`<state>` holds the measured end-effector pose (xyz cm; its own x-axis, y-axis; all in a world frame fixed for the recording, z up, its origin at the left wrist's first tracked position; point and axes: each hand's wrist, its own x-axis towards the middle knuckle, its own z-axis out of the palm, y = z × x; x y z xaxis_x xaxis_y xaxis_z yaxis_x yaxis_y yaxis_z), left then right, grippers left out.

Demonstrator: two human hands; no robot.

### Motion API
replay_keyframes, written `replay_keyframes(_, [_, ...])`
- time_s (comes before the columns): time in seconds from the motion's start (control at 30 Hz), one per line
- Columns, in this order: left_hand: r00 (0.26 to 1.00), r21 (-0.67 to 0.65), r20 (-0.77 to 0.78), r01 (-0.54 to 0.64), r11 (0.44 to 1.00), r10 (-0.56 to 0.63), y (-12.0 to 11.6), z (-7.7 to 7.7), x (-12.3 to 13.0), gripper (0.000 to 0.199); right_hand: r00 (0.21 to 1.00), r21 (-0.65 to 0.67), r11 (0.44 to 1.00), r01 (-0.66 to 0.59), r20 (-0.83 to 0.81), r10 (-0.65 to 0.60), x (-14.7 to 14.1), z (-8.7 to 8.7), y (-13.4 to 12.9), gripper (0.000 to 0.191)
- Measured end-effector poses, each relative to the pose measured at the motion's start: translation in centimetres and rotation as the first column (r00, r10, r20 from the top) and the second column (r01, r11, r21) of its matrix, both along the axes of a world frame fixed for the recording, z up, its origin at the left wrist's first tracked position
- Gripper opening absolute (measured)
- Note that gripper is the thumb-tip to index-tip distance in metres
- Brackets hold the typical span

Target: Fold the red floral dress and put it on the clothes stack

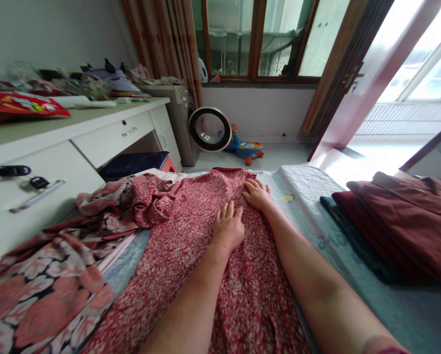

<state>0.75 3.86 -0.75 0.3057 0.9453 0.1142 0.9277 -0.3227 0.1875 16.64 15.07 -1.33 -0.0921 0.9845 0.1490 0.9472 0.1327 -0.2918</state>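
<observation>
Pale blue cover (305, 196) forms the work surface; beyond it stand a washing machine (179, 128), its round door (210, 129) swung out, and a framed window (257, 39); the red speckled garment (191, 231) lies spread on the cover, under both hands; left hand (228, 231) and right hand (257, 196) rest palm-down on its far part — fingers (230, 208) slightly apart, clamped on nothing; long axis runs away from the person — narrower end toward the window.

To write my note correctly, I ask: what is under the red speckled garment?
On both sides of the red speckled garment, a pale blue sheet shows, seeming to continue beneath; the covered part cannot be seen.
</observation>
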Motion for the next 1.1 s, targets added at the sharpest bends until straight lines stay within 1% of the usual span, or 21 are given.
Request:
replay_keyframes(0.1, [1.0, 0.003, -0.005, 0.001, 1.0, -0.001, 0.0, 0.0, 0.0, 0.054, 1.0, -0.001, 1.0, 0.021, 0.009, -0.021, 0.0, 0.3, -0.2, 0.055])
replay_keyframes(0.17, [1.0, 0.007, -0.002, 0.003, 1.0, -0.003, 0.0, 0.0, 0.0, 0.053, 1.0, 0.048, 0.999, 0.016, 0.006, -0.017, 0.0, 0.6, -0.4, 0.056])
replay_keyframes(0.23, [1.0, 0.016, 0.002, 0.005, 1.0, -0.005, 0.0, 0.0, 0.0, 0.053, 1.0, 0.118, 0.993, -0.001, -0.008, 0.002, 0.0, 1.0, -0.6, 0.052])
replay_keyframes(0.3, [1.0, 0.024, 0.002, 0.003, 1.0, -0.003, 0.0, 0.0, 0.0, 0.053, 0.999, 0.158, 0.987, -0.03, -0.01, 0.032, -0.1, 1.3, -0.7, 0.042])
replay_keyframes(0.37, [1.0, 0.029, -0.001, 0.001, 1.0, -0.001, -0.1, 0.0, 0.0, 0.053, 0.999, 0.138, 0.989, -0.054, 0.003, 0.054, -0.2, 1.3, -0.8, 0.036])
replay_keyframes(0.47, [1.0, 0.034, -0.005, 0.002, 0.999, -0.001, -0.1, 0.0, 0.0, 0.052, 0.998, 0.081, 0.995, -0.054, 0.015, 0.053, -0.4, 1.0, -0.8, 0.035])
replay_keyframes(0.67, [1.0, 0.031, -0.002, 0.007, 1.0, -0.007, 0.0, -0.1, 0.0, 0.052, 1.0, 0.099, 0.995, -0.023, -0.008, 0.024, 0.2, 0.1, -0.3, 0.043])
replay_keyframes(0.77, [1.0, 0.024, 0.003, 0.007, 1.0, -0.007, 0.0, -0.1, 0.0, 0.053, 0.999, 0.101, 0.995, -0.003, -0.041, 0.008, 0.5, 0.2, -0.3, 0.05])
replay_keyframes(0.83, [1.0, 0.016, 0.006, 0.005, 1.0, -0.005, 0.0, -0.1, 0.0, 0.053, 0.998, 0.126, 0.992, 0.008, -0.061, 0.0, 0.6, 0.5, -0.5, 0.051])
replay_keyframes(0.9, [1.0, 0.012, 0.013, 0.001, 1.0, -0.001, 0.0, 0.0, 0.0, 0.053, 0.998, 0.163, 0.986, 0.016, -0.067, -0.005, 0.5, 0.8, -0.6, 0.048])
replay_keyframes(0.97, [1.0, 0.012, 0.025, -0.011, 1.0, 0.01, 0.0, 0.0, 0.0, 0.055, 0.998, 0.179, 0.984, 0.011, -0.058, -0.001, 0.4, 1.0, -0.6, 0.041])
replay_keyframes(1.03, [0.999, 0.017, 0.038, -0.031, 0.999, 0.03, 0.1, 0.1, 0.0, 0.058, 0.999, 0.154, 0.988, -0.019, -0.042, 0.025, 0.3, 1.0, -0.5, 0.033])
replay_keyframes(1.1, [0.998, 0.021, 0.041, -0.042, 0.999, 0.041, 0.1, 0.1, 0.0, 0.058, 0.998, 0.119, 0.992, -0.047, -0.039, 0.052, 0.3, 0.9, -0.2, 0.029])
